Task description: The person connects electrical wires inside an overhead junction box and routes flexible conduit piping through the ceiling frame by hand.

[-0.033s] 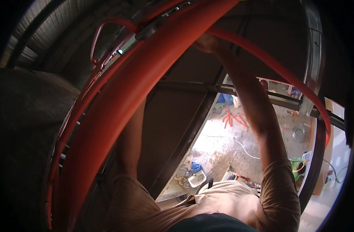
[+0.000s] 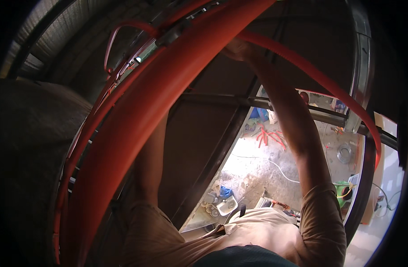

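A thick red conduit (image 2: 137, 115) sweeps across close in front of me, from the lower left to the top. My right arm reaches up, and my right hand (image 2: 236, 49) is partly behind this conduit, at the spot where a thinner red conduit (image 2: 311, 73) curves off to the right. The fingers of that hand are hidden, so its grip does not show. My left forearm (image 2: 151, 164) goes up behind the thick conduit, which covers the left hand entirely. Further thin red conduit (image 2: 110, 53) loops at the upper left.
Dark metal framing (image 2: 213, 99) crosses under my arms, with a shiny metal stud (image 2: 361, 66) at the right. Through an opening, the floor (image 2: 253, 164) far below holds red conduit offcuts (image 2: 268, 135), a wire coil (image 2: 344, 153) and a white tub (image 2: 226, 206). A ladder (image 2: 275, 204) stands near my body.
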Motion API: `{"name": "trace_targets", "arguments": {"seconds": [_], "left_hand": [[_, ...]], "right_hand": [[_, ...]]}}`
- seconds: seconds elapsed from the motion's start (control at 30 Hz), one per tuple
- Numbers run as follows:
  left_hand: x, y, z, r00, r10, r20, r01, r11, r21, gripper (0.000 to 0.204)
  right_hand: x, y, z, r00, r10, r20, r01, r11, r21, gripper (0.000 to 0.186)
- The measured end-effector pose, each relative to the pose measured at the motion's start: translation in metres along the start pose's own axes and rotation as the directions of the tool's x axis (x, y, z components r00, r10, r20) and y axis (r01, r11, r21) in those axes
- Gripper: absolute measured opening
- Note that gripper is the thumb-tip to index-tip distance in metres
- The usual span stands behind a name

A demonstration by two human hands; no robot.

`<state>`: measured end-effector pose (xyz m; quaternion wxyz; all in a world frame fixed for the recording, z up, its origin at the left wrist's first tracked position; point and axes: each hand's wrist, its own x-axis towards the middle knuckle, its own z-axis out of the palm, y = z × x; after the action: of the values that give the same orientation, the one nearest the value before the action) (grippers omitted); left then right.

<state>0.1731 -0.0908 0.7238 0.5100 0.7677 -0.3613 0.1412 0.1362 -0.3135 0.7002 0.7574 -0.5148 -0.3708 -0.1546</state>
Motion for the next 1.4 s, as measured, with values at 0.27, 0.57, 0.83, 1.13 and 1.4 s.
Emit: {"name": "trace_targets", "arguments": {"seconds": [0.27, 0.57, 0.83, 1.13, 1.4], "left_hand": [[0.001, -0.002, 0.003, 1.0, 0.017, 0.019, -0.016, 0.997, -0.07, 0.025], [0.006, -0.008, -0.007, 0.999, 0.023, 0.044, -0.022, 1.0, -0.009, 0.027], [0.001, -0.003, 0.0, 1.0, 0.015, -0.008, -0.015, 0.999, -0.033, 0.025], [-0.003, 0.002, -0.007, 0.996, 0.031, 0.084, -0.025, 0.997, -0.067, 0.024], [0.007, -0.016, -0.005, 0.999, -0.012, -0.036, 0.011, 1.0, -0.009, 0.026]], "right_hand": [[-0.007, -0.012, 0.019, 0.994, -0.103, 0.032, 0.108, 0.969, -0.22, 0.043], [0.006, 0.013, 0.003, 0.997, -0.036, -0.075, 0.017, 0.97, -0.243, 0.06], [-0.017, -0.002, 0.025, 0.962, 0.002, -0.275, -0.11, 0.92, -0.376, 0.056], [-0.048, 0.04, 0.023, 0.917, -0.305, -0.256, 0.317, 0.948, 0.007, 0.039], [-0.072, 0.064, 0.0, 0.905, -0.221, -0.362, 0.226, 0.974, -0.03, 0.041]]}}
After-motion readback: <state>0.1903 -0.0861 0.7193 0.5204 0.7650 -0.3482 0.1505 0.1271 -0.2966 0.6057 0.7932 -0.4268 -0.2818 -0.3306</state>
